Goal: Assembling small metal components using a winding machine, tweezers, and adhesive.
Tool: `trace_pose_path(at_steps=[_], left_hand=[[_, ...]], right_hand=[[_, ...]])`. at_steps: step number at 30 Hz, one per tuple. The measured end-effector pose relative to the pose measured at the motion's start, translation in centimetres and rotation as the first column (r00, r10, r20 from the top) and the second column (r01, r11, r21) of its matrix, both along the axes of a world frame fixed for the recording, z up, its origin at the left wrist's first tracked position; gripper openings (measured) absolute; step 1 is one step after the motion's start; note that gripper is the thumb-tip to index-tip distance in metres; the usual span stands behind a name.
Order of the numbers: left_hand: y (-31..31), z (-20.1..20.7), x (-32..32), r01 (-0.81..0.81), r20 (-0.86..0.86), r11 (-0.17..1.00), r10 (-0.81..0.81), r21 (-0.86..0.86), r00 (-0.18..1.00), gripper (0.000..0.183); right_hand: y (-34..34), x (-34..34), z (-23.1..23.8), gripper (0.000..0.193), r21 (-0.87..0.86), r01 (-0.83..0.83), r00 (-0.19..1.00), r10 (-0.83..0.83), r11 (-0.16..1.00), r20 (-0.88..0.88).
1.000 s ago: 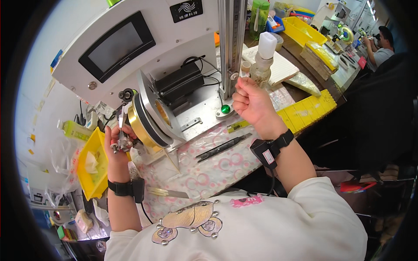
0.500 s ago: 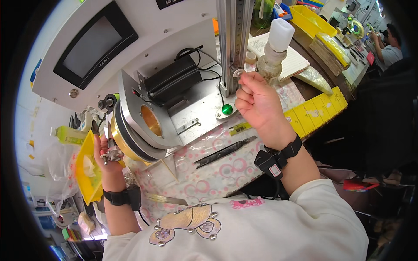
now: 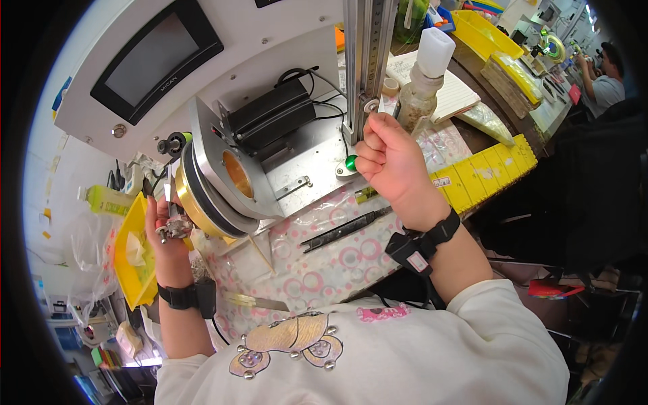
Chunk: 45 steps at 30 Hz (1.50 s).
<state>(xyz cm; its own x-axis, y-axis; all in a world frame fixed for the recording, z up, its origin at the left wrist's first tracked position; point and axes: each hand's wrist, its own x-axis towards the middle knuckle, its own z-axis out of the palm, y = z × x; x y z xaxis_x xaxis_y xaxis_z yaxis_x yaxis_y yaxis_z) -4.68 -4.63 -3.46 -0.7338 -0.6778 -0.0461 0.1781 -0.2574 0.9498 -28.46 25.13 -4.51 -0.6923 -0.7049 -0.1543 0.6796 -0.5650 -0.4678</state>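
My left hand is closed around a small metal fixture with screws and a red part. It sits right beside the gold-rimmed wheel on the machine's left side. My right hand is raised with its fingers curled in, just below a small round disc on the upright metal rail. What those fingers pinch, if anything, is hidden. The green button stands next to the right knuckles. Behind the wheel, a metal bracket has a brass-lined round opening.
A black motor-like box lies behind the bracket, under a dark screen. A white-capped glass bottle stands right of the rail. A black-handled tool rests on the patterned cloth. A yellow bin is at left; another person works far right.
My right hand has dropped slightly and shifted left, away from the round disc. The left hand keeps its hold on the fixture. The whole view has shifted a little.
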Motion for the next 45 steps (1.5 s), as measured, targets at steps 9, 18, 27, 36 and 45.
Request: trace_pose_path(at_steps=[9,18,27,36,45], left_hand=[[0.5,0.5,-0.3,0.008,0.011,0.999,-0.008,0.052,1.000,0.058],[-0.2,0.1,-0.2,0.181,-0.064,0.983,-0.183,-0.029,0.981,0.057],[-0.4,-0.4,-0.4,0.199,-0.067,0.975,-0.206,-0.103,0.976,0.054],[0.5,0.6,-0.5,0.186,-0.003,0.978,-0.187,-0.099,0.982,0.054],[1.1,3.5,2.8,-0.093,-0.051,0.889,0.079,-0.449,0.996,0.036]], right_hand=[[-1.0,0.9,-1.0,0.009,0.115,0.816,0.171,-0.046,0.567,-0.984],[-2.8,2.1,0.2,0.006,-0.120,0.907,-0.151,0.046,0.404,-0.987],[-3.0,3.0,2.4,0.014,0.133,0.890,0.144,0.007,0.437,-0.990],[-3.0,3.3,1.3,0.021,0.313,0.748,0.500,-0.187,0.585,-0.846],[-4.6,6.2,2.9,0.015,0.112,0.105,0.975,-0.081,0.988,-0.205]])
